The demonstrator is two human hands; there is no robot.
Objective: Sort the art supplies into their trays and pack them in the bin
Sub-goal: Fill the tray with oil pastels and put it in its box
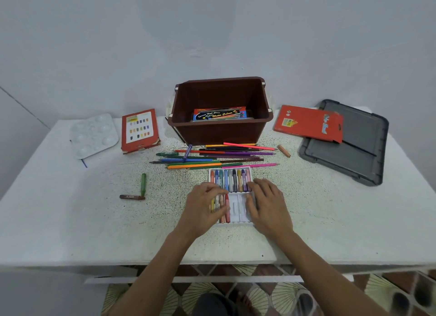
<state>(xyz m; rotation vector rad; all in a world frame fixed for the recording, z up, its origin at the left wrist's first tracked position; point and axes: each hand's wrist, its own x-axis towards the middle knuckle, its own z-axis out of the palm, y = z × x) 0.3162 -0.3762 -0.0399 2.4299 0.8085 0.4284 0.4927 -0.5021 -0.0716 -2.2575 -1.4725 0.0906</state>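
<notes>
Before the brown bin [221, 130], the left hand [204, 207] curls over crayons [227, 208] in the white tray [236, 210], whether gripping I cannot tell, while the right hand [266, 204] rests loosely spread on its edge.

Wide, pale speckled surface [70, 221] right across the middle, its front edge running straight from side to side. Behind it, a plain grey-white wall [212, 32]. Down below, floor tiles [259, 294] patterned in cream fans and reddish brown, with a white rail [193, 279] just under the edge.
</notes>
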